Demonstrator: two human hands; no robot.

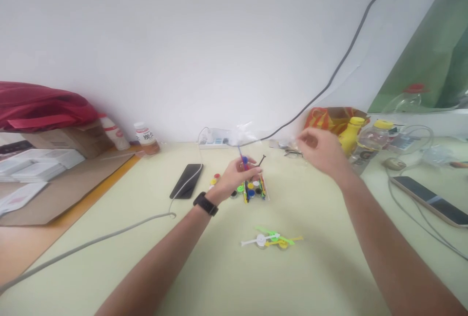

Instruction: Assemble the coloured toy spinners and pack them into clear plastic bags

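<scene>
My left hand, with a black watch on its wrist, is closed around a blue plastic spinner, whose thin pointer stands up. A black arrow sticks out beside its fingertips; whether the fingers grip it I cannot tell. Below that hand lies a cluster of colourful round bases and thin arrows. My right hand is raised to the right, thumb and fingers pinched together; anything between them is too blurred to make out. Nearer to me, white, green and yellow spinners lie together on the table.
A black phone with a cable across it lies left. Another phone, cables and bottles, one yellow, stand or lie right. A power strip is by the wall. Cardboard and a drink bottle are left.
</scene>
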